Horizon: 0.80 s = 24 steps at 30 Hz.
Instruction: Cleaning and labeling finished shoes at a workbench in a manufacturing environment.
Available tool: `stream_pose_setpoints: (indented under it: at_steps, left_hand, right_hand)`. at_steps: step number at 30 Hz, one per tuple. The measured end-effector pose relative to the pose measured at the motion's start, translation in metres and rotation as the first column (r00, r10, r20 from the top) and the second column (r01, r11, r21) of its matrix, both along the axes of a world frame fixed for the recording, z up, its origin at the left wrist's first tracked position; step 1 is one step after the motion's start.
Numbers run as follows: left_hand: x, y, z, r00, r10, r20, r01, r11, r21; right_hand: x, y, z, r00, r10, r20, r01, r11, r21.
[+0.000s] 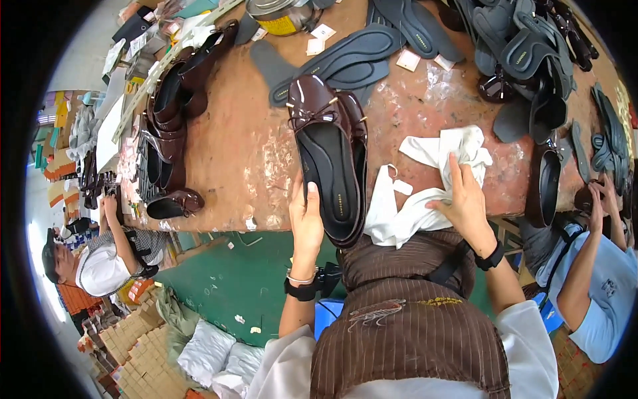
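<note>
Shoes (314, 100) in glossy dark burgundy, a pair with one partly behind the other, sit in the left hand (306, 223) over the near edge of the desk (232, 143), toes pointing away from the person and the black insole of the front one facing up. The left fingers are clamped on the pair, the thumb along its left side near the heel. To the right, the right hand (467, 211) lies over a crumpled white cloth (411, 216), thumb well apart from the extended fingers; whether they pinch any of the fabric I cannot tell. Just beyond the toes lie dark grey insoles (355, 53), with a round tin (282, 16) farther back. A row of similar burgundy footwear (169, 149) runs along the left side, and a heap of insoles (522, 53) covers the far right. A co-worker in a light blue top (595, 286) sits at the right.
</note>
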<state>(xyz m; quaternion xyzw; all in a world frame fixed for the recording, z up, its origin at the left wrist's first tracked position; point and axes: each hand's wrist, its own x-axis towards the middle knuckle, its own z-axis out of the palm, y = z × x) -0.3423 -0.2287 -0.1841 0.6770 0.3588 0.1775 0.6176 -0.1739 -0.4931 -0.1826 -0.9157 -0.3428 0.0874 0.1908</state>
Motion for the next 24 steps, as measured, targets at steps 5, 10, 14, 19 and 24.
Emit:
stream_pose_setpoints:
  at_steps: [5, 10, 14, 19, 24]
  left_hand:
    - [0.001, 0.015, 0.050, 0.850, 0.497, 0.174, -0.433, 0.848, -0.304]
    - [-0.026, 0.083, 0.076, 0.877, 0.367, 0.310, -0.377, 0.926, -0.030]
    - [-0.044, 0.079, 0.062, 0.914, 0.393, 0.106, -0.391, 0.920, -0.033]
    - [-0.017, 0.023, 0.091, 0.989, 0.072, 0.132, -0.020, 0.932, -0.362]
    - [0.017, -0.024, 0.091, 0.981, -0.192, -0.035, 0.194, 0.978, 0.075]
  right_hand:
    - [0.000, -0.011, -0.007, 0.992, 0.093, -0.080, -0.084, 0.991, 0.107]
    - [0.015, -0.014, 0.009, 0.808, -0.007, -0.590, 0.399, 0.743, 0.537]
    - [0.035, -0.030, 0.007, 0.356, 0.395, -0.847, 0.876, 0.175, 0.450]
    - [0.060, -0.021, 0.053, 0.748, -0.037, -0.663, 0.647, 0.267, 0.715]
    - [0.033, 0.112, 0.100, 0.926, -0.182, 0.330, -0.057, 0.799, 0.599]
